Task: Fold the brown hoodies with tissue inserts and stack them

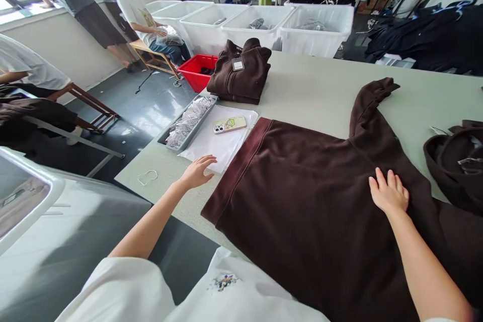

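Observation:
A dark brown sweatshirt lies spread over the table, its ribbed hem toward the left and one sleeve stretching to the far side. My right hand rests flat on the cloth near the shoulder, fingers extended. Off the hem's left side, my left hand hovers above the table with its fingers apart, holding nothing. Just beyond it are sheets of white paper with a phone on top. A grey tray of small white tags in clear wrapping stands beside the paper.
Folded brown garments with a tag are stacked at the table's far left corner. A red basket and white bins stand beyond. A loop of string lies near the left edge. Another brown garment is bunched at right. A person sits behind.

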`<state>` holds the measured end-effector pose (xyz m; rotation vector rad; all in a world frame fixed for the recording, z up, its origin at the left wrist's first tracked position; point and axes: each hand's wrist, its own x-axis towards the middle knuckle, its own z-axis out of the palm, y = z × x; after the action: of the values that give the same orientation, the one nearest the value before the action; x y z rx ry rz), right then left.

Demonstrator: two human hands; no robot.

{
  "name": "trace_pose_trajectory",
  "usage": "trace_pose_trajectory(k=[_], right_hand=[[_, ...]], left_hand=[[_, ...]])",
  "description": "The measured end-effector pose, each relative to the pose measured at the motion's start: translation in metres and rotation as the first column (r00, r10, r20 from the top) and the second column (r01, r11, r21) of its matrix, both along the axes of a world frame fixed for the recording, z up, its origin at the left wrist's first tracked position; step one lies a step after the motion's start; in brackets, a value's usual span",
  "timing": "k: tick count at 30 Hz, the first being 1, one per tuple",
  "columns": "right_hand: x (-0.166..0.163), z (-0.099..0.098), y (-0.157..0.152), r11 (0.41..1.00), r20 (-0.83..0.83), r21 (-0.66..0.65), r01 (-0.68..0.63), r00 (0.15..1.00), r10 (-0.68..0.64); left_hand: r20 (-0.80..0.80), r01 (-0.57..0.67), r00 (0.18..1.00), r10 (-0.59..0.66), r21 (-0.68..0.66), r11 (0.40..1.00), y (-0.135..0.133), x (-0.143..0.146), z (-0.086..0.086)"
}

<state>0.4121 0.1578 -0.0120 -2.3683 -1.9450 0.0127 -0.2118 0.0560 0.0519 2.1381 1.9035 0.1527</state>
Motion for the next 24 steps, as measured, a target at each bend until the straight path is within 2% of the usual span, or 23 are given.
trace_pose_trajectory(k=[6, 11, 18, 24], right_hand=[[-0.001, 0.001, 0.000, 1.000, -0.009, -0.023, 0.007, 1.000, -0.007], [-0.002, 0.002, 0.000, 0.999, 0.020, -0.044, 0.021, 1.000, -0.020], [-0.002, 0.002, 0.001, 0.994, 0.071, -0.092, 0.065, 0.996, -0.058], [0.002, -0.004, 0.005, 0.996, 0.017, -0.049, 0.077, 0.997, -0.077]], left_hand=[[0.160, -0.031, 0.987, 0.030, 0.003, 1.000, 0.009, 0.002, -0.006], [0.307, -0.021, 0.951, 0.036, -0.054, 0.998, 0.015, -0.003, -0.008], [0.331, 0.038, 0.942, -0.049, 0.039, 0.999, 0.018, -0.008, -0.016], [0.359, 0.038, 0.932, -0.054, 0.052, 0.998, 0.019, -0.008, -0.017]])
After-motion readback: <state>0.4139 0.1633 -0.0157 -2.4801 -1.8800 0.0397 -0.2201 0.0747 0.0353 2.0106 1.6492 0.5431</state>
